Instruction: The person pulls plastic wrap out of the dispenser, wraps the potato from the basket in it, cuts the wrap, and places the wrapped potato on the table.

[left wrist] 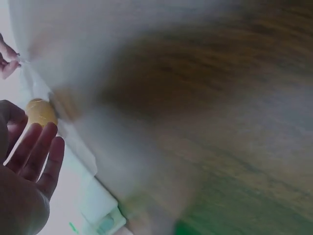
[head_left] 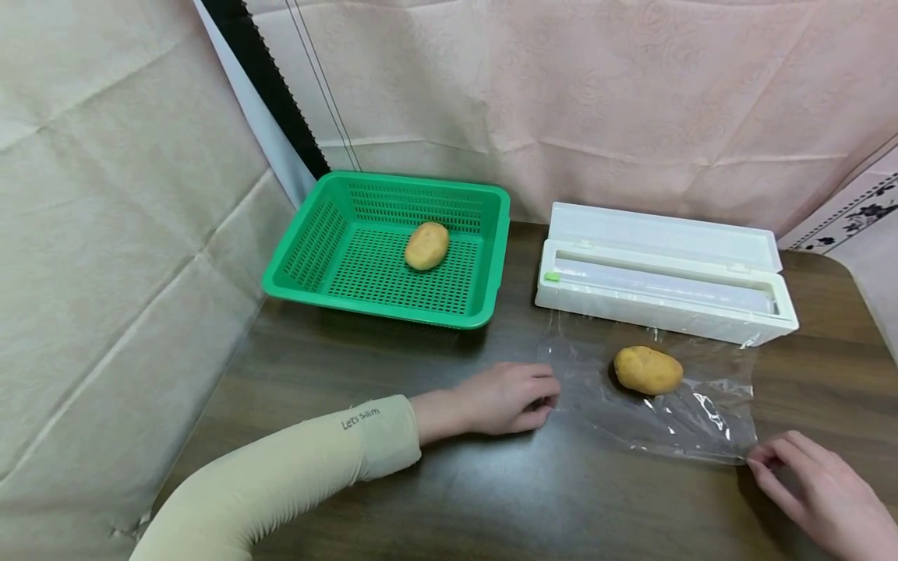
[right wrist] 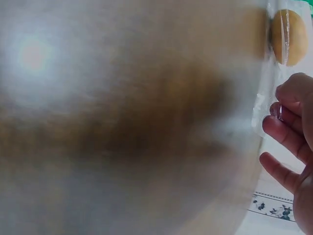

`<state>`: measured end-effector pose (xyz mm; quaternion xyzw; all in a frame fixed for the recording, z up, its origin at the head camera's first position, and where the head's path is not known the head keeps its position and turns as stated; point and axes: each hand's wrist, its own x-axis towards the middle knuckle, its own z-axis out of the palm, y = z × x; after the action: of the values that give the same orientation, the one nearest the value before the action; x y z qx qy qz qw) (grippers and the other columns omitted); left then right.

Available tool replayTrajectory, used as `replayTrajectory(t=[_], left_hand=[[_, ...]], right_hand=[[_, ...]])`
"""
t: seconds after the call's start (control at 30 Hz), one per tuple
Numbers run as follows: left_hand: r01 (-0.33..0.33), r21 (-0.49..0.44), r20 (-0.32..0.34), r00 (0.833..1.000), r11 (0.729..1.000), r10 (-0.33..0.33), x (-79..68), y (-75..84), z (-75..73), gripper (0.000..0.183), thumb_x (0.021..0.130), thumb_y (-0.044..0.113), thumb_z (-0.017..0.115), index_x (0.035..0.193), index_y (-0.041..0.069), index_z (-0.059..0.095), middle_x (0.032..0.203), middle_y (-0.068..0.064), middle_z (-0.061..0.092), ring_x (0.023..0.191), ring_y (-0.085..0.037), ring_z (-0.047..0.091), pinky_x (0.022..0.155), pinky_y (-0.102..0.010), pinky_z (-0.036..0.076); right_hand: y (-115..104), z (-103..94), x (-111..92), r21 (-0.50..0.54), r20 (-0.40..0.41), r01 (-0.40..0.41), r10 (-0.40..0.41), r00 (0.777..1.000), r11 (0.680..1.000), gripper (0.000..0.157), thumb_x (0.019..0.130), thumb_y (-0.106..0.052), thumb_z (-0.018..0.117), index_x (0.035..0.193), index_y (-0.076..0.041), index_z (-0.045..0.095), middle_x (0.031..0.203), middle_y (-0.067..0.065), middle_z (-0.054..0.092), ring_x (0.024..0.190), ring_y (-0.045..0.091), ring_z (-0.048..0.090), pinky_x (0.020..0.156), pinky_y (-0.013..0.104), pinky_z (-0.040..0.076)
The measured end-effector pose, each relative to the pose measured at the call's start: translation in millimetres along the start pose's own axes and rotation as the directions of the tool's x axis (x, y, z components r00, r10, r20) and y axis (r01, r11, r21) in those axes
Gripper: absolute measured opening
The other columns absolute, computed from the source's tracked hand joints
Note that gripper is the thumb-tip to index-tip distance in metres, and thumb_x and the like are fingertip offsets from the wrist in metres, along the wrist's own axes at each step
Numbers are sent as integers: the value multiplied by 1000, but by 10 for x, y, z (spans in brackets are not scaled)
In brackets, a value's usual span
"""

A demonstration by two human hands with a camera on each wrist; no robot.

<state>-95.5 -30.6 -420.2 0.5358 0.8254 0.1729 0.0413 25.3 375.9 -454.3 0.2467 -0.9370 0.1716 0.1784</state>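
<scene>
Your right grip [head_left: 821,487] pinches clear film [head_left: 684,428]; left grip [head_left: 503,398], can't tell. Green basket [head_left: 372,308] holds one potato [head_left: 426,246], white box [head_left: 662,234] a roll [head_left: 666,287].

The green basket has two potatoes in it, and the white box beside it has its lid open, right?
Not quite: the head view shows only one potato in the green basket. The other potato lies outside it, in front of the white box, whose lid is indeed open.

Creased pink cloth [head_left: 631,101] across the top of the frame; beige cloth [head_left: 105,234] down the left; a black strip [head_left: 270,78] slanting at upper left; a floral border [head_left: 866,214] at right; brown table [head_left: 505,499] below.
</scene>
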Motion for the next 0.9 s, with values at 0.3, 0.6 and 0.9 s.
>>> replayTrajectory(t=[0.3, 0.6, 0.9], left_hand=[[48, -96, -232, 970, 994, -70, 64, -24, -107, 6, 86, 14, 61, 91, 18, 61, 96, 10, 55, 82, 0, 57, 70, -8, 42], [147, -97, -409, 896, 984, -174, 193, -35, -92, 7, 87, 9, 60, 87, 15, 57, 94, 8, 55, 82, -3, 58, 71, -9, 44], [247, 99, -478, 861, 964, -172, 291, -59, -91, 4, 88, 10, 54, 88, 12, 57, 88, 2, 53, 65, -5, 53, 56, -18, 45]], right_hand=[[69, -147, 206, 6, -126, -12, 13, 992, 1000, 55, 96, -56, 39, 77, -10, 63, 79, -11, 54, 79, -16, 42, 67, 7, 35], [207, -212, 477, -58, -130, -29, 21, 991, 998, 64, 94, -61, 33, 76, -8, 63, 76, -4, 56, 78, -18, 39, 60, 13, 38], [347, -226, 607, -54, -134, -48, 40, 990, 997, 53, 94, -56, 40, 78, -11, 63, 77, -7, 54, 77, -18, 39, 56, 18, 36]])
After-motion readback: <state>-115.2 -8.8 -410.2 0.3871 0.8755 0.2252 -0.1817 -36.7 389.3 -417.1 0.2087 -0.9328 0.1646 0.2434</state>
